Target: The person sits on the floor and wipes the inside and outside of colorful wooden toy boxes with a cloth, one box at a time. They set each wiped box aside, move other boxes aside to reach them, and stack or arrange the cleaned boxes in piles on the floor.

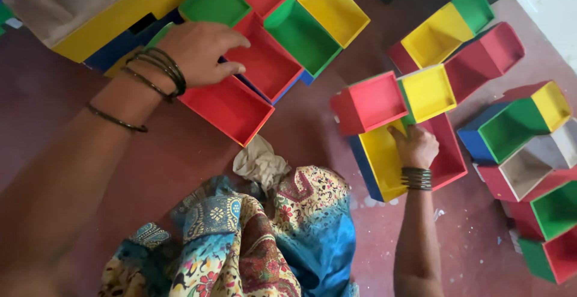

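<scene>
From the head camera, the left hand (201, 50) lies flat on a red open box (264, 62), fingers together and a little curled over its near wall. The right hand (415, 146) holds the top edge of a yellow and red box (384, 159) on the red floor (300, 128); its fingers are hooked over the wall. To do this well, grip each box wall firmly and keep the box level. More boxes (517, 125) sit at the floor's right edge.

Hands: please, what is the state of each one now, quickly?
Left hand: open, fingers spread flat on the rim of a red open box, gripping nothing.
Right hand: closed on the edge of a yellow open box.
</scene>
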